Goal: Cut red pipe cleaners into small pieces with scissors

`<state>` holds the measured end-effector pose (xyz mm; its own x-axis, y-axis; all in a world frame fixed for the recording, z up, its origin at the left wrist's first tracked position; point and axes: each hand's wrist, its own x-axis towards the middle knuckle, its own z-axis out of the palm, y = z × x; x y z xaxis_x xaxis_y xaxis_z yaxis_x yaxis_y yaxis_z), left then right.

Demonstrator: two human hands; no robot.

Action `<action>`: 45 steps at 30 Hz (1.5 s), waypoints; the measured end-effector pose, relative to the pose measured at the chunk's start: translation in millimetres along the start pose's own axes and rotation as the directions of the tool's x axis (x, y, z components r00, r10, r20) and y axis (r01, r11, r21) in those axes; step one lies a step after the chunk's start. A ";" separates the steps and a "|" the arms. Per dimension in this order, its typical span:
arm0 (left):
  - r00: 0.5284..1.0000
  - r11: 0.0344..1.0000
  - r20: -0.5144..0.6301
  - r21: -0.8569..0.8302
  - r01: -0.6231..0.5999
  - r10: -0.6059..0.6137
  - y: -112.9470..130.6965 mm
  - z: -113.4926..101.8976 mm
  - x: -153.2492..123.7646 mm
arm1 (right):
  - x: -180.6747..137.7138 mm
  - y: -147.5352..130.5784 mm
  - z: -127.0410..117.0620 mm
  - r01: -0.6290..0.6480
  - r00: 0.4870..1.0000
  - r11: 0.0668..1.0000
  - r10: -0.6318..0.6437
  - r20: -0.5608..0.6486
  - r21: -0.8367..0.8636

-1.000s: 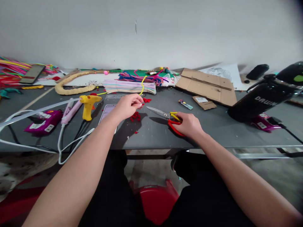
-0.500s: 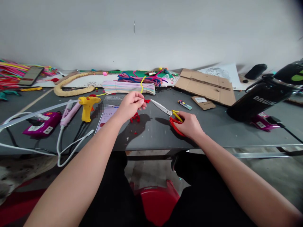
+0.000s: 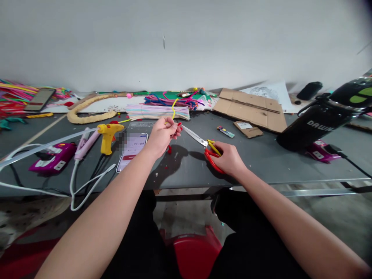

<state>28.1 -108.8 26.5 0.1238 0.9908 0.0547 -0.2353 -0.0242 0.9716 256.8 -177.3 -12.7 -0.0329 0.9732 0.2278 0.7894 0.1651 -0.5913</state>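
Observation:
My left hand (image 3: 163, 133) is raised a little over the grey table (image 3: 261, 162), fingers pinched on a short red pipe cleaner piece (image 3: 179, 125). Red scraps (image 3: 169, 149) lie on the table just under it. My right hand (image 3: 228, 158) grips the red and yellow handles of a pair of scissors (image 3: 203, 143). The steel blades point up and left, their tips close to the red piece in my left fingers.
A phone (image 3: 132, 146) lies left of my hand, beside a yellow glue gun (image 3: 108, 132) and white cables (image 3: 84, 182). Pastel pipe cleaners (image 3: 158, 111), cardboard (image 3: 252, 109), a black bottle (image 3: 322, 124) and magenta devices (image 3: 52, 161) crowd the table.
My left hand lifted off the table with the red piece. The scissors swung up and left toward it. The view shifted slightly.

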 end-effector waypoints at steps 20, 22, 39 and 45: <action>0.998 0.997 0.050 0.068 -0.036 0.033 -8.5 -0.7 1.4 | 0.0 0.3 1.0 -0.023 1.000 1.000 0.022 0.009 0.012; 0.998 0.997 0.053 0.061 -0.035 0.032 -8.0 -0.4 1.0 | 0.0 0.5 0.7 -0.020 1.000 1.000 0.020 0.009 0.010; 0.988 0.987 0.131 0.151 0.059 -0.079 7.1 -5.6 -4.7 | 3.6 5.2 -6.6 -0.057 0.995 0.977 0.040 0.091 0.204; 0.989 0.952 0.144 0.301 -0.060 0.016 8.5 -5.1 -6.1 | 3.9 0.5 -12.7 -0.122 0.983 0.928 0.063 0.175 0.353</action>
<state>20.5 -114.4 33.3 0.2573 0.9608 0.1032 0.0586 -0.1221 0.9908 264.8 -175.5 -2.2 -0.0901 0.9946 0.0515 0.5203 0.0911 -0.8491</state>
